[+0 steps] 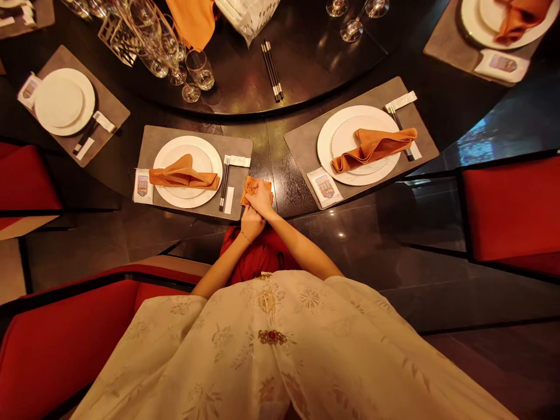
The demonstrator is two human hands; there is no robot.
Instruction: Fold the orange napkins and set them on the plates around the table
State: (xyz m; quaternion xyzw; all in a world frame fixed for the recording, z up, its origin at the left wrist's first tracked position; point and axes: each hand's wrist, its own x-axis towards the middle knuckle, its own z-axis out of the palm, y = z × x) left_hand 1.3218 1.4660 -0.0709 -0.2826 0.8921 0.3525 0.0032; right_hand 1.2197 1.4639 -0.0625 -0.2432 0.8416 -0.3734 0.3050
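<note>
Head view: right hand (pixel 261 199) pinched a folded orange cloth napkin (pixel 249 185) at the dark wooden table's (pixel 297 182) near edge; left hand (pixel 252 222), couldn't tell its fingers. Keeping folds even seemed key imo.

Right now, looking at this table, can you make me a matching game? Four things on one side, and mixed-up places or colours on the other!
Things:
1. Folded napkin between the arms' ends
2. Chair at far right
3. Large plate on the front-left placemat
4. Bracelet

Clues:
A. White
B. Around the left wrist
C. Touched by the right hand
D. Red

Pairs: 1-C, 2-D, 3-A, 4-B
</note>
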